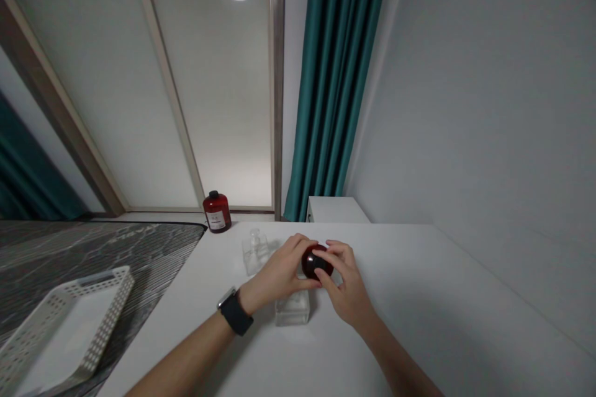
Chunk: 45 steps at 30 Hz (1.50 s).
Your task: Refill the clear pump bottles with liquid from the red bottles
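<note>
A dark red bottle [311, 265] is held up over the table, its black cap [321, 262] facing me. My left hand [287, 267], with a dark watch on its wrist, is closed around the bottle's left side. The fingers of my right hand [342, 279] are closed on the cap and the bottle's right side. Beneath my hands is a clear glass container [292, 311], its upper part hidden by them. Left of my left hand stands a clear glass bottle [254, 255]. A red bottle with a white label [216, 218] and black cap is upright at the far left corner.
The white table [419, 322] reaches toward a pale wall on the right. A white perforated basket [69, 329] sits lower left on a grey patterned surface [158, 248]. Behind are a white cabinet [338, 209], a teal curtain [338, 87] and frosted sliding doors [223, 105].
</note>
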Each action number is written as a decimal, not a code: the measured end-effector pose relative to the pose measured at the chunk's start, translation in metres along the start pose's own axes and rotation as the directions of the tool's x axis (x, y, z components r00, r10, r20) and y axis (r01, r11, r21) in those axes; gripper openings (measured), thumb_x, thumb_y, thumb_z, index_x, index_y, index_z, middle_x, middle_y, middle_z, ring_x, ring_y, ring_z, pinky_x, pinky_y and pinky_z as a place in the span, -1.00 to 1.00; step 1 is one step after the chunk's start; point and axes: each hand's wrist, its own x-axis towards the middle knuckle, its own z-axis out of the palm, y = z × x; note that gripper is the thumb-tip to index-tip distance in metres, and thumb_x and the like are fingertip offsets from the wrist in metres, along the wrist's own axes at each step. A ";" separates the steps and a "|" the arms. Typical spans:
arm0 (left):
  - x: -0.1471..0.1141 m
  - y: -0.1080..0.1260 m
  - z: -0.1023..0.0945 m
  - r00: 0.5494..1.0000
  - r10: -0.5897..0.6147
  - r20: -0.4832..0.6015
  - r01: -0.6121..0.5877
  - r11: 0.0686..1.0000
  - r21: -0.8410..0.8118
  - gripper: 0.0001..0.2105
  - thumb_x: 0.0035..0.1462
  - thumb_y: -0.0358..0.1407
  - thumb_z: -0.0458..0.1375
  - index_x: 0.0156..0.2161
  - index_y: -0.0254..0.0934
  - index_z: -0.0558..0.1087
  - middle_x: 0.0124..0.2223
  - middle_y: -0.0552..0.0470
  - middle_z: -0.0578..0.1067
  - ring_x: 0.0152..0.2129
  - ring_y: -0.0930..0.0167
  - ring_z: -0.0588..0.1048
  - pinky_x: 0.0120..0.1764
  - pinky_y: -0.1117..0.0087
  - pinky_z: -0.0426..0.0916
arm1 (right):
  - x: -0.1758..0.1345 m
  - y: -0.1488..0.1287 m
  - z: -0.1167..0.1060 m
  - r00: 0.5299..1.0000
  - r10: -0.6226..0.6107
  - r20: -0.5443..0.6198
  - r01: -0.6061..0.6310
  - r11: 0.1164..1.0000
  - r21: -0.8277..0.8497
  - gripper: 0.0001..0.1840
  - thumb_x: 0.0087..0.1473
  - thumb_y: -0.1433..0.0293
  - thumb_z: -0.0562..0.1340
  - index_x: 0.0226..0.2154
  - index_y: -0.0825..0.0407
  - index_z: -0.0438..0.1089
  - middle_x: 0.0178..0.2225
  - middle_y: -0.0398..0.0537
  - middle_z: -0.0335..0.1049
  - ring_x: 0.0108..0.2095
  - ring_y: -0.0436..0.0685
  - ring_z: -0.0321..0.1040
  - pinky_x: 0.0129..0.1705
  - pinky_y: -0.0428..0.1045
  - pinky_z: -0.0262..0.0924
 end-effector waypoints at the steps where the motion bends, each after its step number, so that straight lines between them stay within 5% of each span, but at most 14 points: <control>1: 0.000 -0.001 0.000 1.000 -0.002 -0.003 0.002 1.000 -0.002 -0.43 0.06 -0.28 0.37 0.14 -0.21 0.26 0.01 -0.09 0.39 -0.06 0.23 0.43 0.00 0.13 0.40 | 0.000 -0.001 -0.001 1.000 -0.022 0.009 0.022 1.000 0.001 -0.64 0.21 0.44 0.18 0.05 -0.12 0.40 -0.08 0.05 0.32 0.10 0.26 0.27 0.15 0.25 0.27; 10: 0.001 0.003 -0.001 0.999 -0.015 0.029 0.014 0.999 0.041 -0.48 0.06 -0.33 0.34 0.10 -0.24 0.27 -0.01 -0.09 0.38 -0.09 0.23 0.41 -0.02 0.13 0.39 | 0.000 -0.012 -0.001 0.999 -0.044 -0.014 0.044 0.998 0.040 -0.54 0.14 0.50 0.18 0.10 -0.06 0.27 0.02 0.07 0.37 0.07 0.24 0.33 0.15 0.20 0.28; 14: 0.001 0.003 -0.001 0.999 -0.026 0.039 0.024 0.999 0.045 -0.44 0.06 -0.31 0.35 0.13 -0.23 0.25 0.00 -0.10 0.38 -0.09 0.22 0.41 -0.02 0.13 0.38 | -0.001 -0.010 0.003 0.995 -0.035 -0.092 0.037 0.999 0.013 -0.47 0.14 0.49 0.20 0.16 -0.07 0.22 -0.10 0.03 0.34 -0.05 0.22 0.35 0.06 0.18 0.34; 19: 0.001 -0.001 0.001 1.000 -0.019 0.024 0.018 0.999 0.027 -0.45 0.05 -0.30 0.35 0.12 -0.20 0.26 0.00 -0.09 0.38 -0.08 0.20 0.41 -0.02 0.13 0.37 | -0.001 -0.014 0.001 0.998 -0.066 -0.024 0.068 0.995 0.077 -0.42 0.12 0.58 0.12 0.18 -0.09 0.15 -0.03 0.03 0.33 0.06 0.21 0.29 0.17 0.18 0.23; 25: 0.000 -0.001 0.000 0.999 -0.022 0.043 0.021 0.999 0.038 -0.46 0.06 -0.31 0.33 0.13 -0.19 0.26 0.01 -0.09 0.37 -0.08 0.20 0.40 -0.01 0.13 0.36 | -0.002 -0.013 0.002 0.995 -0.041 -0.089 0.045 0.998 0.044 -0.36 0.08 0.56 0.17 0.20 -0.10 0.15 -0.14 -0.02 0.29 -0.07 0.20 0.33 0.06 0.16 0.31; 31: 0.000 0.000 -0.001 0.999 -0.025 0.044 0.023 0.999 0.044 -0.46 0.06 -0.31 0.34 0.12 -0.21 0.26 0.00 -0.09 0.37 -0.07 0.19 0.40 -0.01 0.13 0.36 | -0.002 -0.014 0.001 0.997 -0.077 -0.014 0.078 0.995 0.069 -0.35 0.08 0.60 0.10 0.21 -0.08 0.11 -0.02 0.03 0.32 0.06 0.22 0.27 0.16 0.20 0.22; 37: 0.001 0.000 0.000 0.999 -0.022 0.047 0.019 0.999 0.044 -0.46 0.05 -0.34 0.33 0.12 -0.21 0.25 0.00 -0.09 0.36 -0.08 0.20 0.40 -0.01 0.14 0.36 | -0.001 -0.015 0.001 0.995 -0.068 -0.077 0.069 0.998 0.009 -0.39 0.11 0.56 0.17 0.19 -0.08 0.17 -0.09 0.02 0.29 -0.06 0.21 0.31 0.03 0.16 0.32; 45: 0.000 0.000 -0.001 0.999 -0.015 0.037 0.013 0.999 0.051 -0.46 0.06 -0.28 0.35 0.11 -0.21 0.25 -0.01 -0.09 0.37 -0.08 0.19 0.40 -0.01 0.13 0.36 | -0.001 -0.015 0.000 0.995 -0.087 -0.042 0.090 0.995 0.050 -0.40 0.07 0.61 0.09 0.16 -0.06 0.17 0.00 0.05 0.27 0.04 0.22 0.27 0.13 0.18 0.24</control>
